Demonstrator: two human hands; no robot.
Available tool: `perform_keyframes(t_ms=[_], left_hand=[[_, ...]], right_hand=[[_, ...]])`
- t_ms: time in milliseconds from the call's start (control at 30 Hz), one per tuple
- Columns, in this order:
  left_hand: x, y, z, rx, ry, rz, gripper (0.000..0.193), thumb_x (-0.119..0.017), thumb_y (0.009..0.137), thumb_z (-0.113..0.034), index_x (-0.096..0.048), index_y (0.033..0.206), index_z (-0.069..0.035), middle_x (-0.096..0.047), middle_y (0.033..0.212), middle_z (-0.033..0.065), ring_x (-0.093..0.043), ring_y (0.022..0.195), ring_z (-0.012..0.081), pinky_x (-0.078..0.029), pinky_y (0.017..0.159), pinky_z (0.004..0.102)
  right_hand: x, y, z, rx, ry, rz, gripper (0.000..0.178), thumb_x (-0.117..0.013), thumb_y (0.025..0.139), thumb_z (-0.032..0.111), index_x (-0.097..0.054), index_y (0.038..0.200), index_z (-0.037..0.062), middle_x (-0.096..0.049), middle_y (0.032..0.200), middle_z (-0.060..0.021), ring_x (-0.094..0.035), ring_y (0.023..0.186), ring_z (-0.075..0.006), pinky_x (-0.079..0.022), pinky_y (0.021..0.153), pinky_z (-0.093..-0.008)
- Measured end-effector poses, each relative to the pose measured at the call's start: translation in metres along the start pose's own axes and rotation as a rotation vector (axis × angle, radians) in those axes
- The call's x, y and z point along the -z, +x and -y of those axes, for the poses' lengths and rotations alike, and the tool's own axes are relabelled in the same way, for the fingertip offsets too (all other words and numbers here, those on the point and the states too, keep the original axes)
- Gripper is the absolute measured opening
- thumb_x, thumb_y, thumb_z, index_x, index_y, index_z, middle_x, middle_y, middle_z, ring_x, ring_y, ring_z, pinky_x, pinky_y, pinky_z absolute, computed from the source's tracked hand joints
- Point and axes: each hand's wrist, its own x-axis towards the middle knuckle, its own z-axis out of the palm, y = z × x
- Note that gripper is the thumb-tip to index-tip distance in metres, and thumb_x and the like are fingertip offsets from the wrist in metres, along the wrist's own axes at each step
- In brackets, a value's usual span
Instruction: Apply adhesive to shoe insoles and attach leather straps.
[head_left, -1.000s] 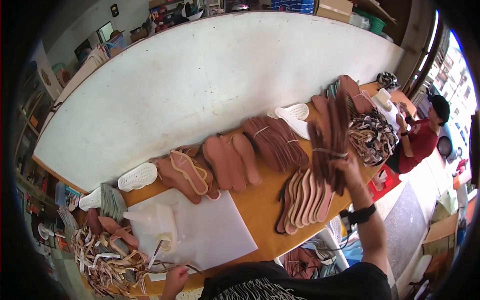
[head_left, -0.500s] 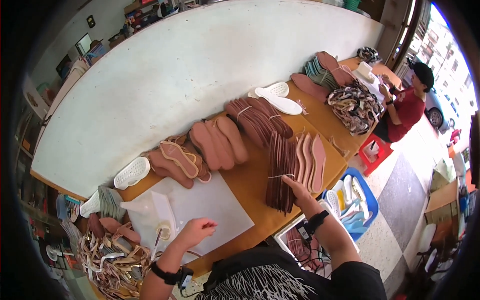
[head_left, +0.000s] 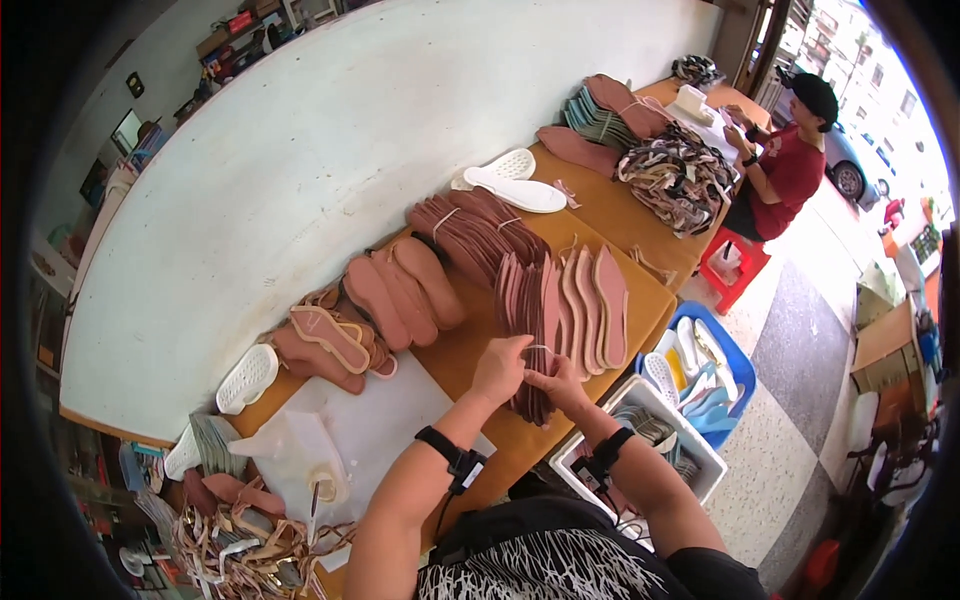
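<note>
Left hand (head_left: 498, 371) has joined right hand (head_left: 563, 388), both clasping thin, curved, banded soles (head_left: 524, 302).

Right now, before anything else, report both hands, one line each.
Left hand: fingers curled at the pale band; whether it grips cannot be told.
Right hand: closed on the bundle of brown soles.

Right-side daylight glare, warped edges

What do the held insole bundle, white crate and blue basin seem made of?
Insole bundle: matte brown, perhaps leather or synthetic; thin, smooth layers. White crate: probably foam, given thick, dull walls. Blue basin: likely plastic; smooth, evenly coloured rim.
</note>
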Motion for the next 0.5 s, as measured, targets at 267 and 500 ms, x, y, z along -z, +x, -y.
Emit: perform_keyframes(t_ms=[267,500], left_hand=[[-0.011,0.008,0.004,-0.112,0.168,0.047,0.008,-0.055,0.066,-0.011,-0.053,0.071,-0.004,-0.059,0.071,0.0152,-0.053,0.069,0.0341,-0.044,0.064,0.0434],[0.004,-0.036,-0.019,-0.052,0.003,0.07,0.016,-0.059,0.068,-0.018,-0.053,0.074,-0.005,-0.058,0.065,0.0161,-0.056,0.063,0.0347,-0.046,0.062,0.0429]], right_hand=[[0.001,-0.01,0.021,-0.099,-0.376,-0.058,0.082,-0.074,0.059,0.044,-0.038,0.115,-0.0041,-0.055,0.098,-0.0204,-0.055,0.092,-0.0264,-0.044,0.077,-0.0339],[0.002,-0.008,0.029,-0.111,-0.115,-0.053,0.07,-0.075,0.06,0.032,-0.043,0.109,-0.0049,-0.055,0.093,-0.0144,-0.053,0.088,-0.0227,-0.044,0.074,-0.0322]])
